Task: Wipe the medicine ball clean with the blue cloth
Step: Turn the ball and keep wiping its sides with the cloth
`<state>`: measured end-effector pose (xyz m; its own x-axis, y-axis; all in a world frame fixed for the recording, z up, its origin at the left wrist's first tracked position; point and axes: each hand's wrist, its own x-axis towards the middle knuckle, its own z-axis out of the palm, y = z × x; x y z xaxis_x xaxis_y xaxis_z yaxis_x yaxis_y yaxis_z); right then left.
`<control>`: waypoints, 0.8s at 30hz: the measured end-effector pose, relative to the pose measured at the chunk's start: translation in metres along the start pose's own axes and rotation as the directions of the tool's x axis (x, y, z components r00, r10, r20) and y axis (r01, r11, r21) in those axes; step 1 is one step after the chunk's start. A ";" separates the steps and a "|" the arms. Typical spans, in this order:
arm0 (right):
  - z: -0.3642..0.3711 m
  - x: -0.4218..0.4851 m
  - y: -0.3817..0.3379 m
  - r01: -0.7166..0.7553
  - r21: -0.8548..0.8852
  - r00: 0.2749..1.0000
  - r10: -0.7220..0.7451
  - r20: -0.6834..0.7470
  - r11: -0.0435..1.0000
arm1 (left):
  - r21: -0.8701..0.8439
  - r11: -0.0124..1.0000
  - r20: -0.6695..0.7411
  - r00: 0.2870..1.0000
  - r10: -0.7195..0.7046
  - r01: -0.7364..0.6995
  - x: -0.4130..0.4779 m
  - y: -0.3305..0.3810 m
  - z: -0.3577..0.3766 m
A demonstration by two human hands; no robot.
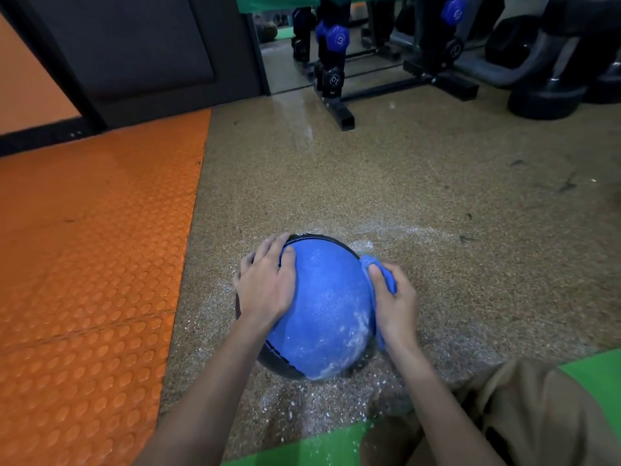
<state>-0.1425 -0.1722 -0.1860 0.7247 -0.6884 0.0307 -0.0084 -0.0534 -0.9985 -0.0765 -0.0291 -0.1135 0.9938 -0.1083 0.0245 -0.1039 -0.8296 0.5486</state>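
Round blue-and-black textured medicine ball (322,311), streaked with white powder, sits on speckled tan floor (420,183) beside an orange studded mat (90,247). Left hand (267,280) lies flat, fingers spread, on ball's left side. Right hand (396,297) grips a bunched blue cloth (376,267) pressed against ball's right side.
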 end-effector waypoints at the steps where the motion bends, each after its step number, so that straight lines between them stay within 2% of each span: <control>1: -0.001 -0.001 0.000 -0.066 0.018 0.998 0.066 -0.001 0.998 | -0.003 1.000 -0.011 1.000 -0.003 0.003 0.000 0.000 0.000; 2: 0.000 -0.005 -0.003 -0.051 -0.012 0.998 0.051 -0.024 0.999 | -0.007 1.000 -0.030 1.000 -0.003 0.003 0.000 0.001 0.001; 4: 0.005 -0.021 -0.016 0.150 -0.159 0.986 -0.160 -0.051 0.976 | -0.013 1.000 -0.067 0.998 0.004 -0.005 -0.001 0.002 0.002; 6: 0.012 -0.038 -0.029 0.374 -0.313 0.920 -0.392 0.004 0.873 | -0.007 1.000 -0.075 0.997 0.011 -0.012 -0.001 0.000 0.001; 8: 0.014 -0.038 -0.030 0.461 -0.367 0.882 -0.463 0.089 0.808 | -0.044 0.999 -0.036 0.999 0.019 -0.021 0.003 -0.009 -0.002; 10: 0.009 -0.023 -0.026 0.380 -0.343 0.924 -0.370 0.097 0.859 | -0.186 0.982 0.005 0.999 0.046 -0.045 0.008 -0.022 -0.009; 12: 0.000 -0.002 -0.017 0.163 -0.251 0.986 -0.153 0.057 0.954 | -0.359 0.932 0.002 0.999 0.054 -0.050 0.007 -0.029 -0.013; 14: -0.006 0.007 -0.011 -0.038 -0.101 0.998 0.042 0.044 0.994 | -0.378 0.925 -0.031 0.999 0.021 -0.031 -0.001 -0.028 -0.011; 15: -0.007 0.006 -0.012 -0.067 -0.075 0.997 0.070 0.032 0.995 | -0.345 0.938 -0.062 0.998 0.003 -0.024 -0.005 -0.025 -0.007; 16: -0.007 0.001 -0.016 -0.007 -0.129 1.000 0.008 0.007 0.992 | -0.298 0.954 -0.084 0.996 -0.002 -0.023 -0.008 -0.020 -0.005; 18: -0.001 -0.019 -0.029 0.248 -0.334 0.965 -0.263 0.001 0.909 | -0.216 0.976 -0.091 0.996 -0.006 -0.014 -0.005 -0.011 -0.001; 21: 0.020 -0.049 -0.040 0.563 -0.504 0.806 -0.569 0.161 0.655 | -0.143 0.989 -0.061 0.997 -0.037 0.028 0.009 -0.008 0.003; 22: 0.023 -0.052 -0.039 0.603 -0.547 0.764 -0.617 0.188 0.581 | -0.138 0.990 -0.035 0.999 -0.019 0.014 0.013 -0.009 0.004; 23: 0.022 -0.047 -0.037 0.603 -0.569 0.753 -0.633 0.177 0.559 | -0.155 0.988 -0.003 1.000 0.011 -0.011 0.015 -0.010 0.006; 24: 0.018 -0.038 -0.036 0.570 -0.562 0.780 -0.610 0.139 0.599 | -0.181 0.983 0.027 0.999 0.041 -0.035 0.015 -0.010 0.006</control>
<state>-0.1576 -0.1308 -0.1524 0.6665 -0.4034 0.6270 0.0202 -0.8309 -0.5561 -0.0607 -0.0254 -0.1234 0.9873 -0.1569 0.0239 -0.1299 -0.7126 0.6895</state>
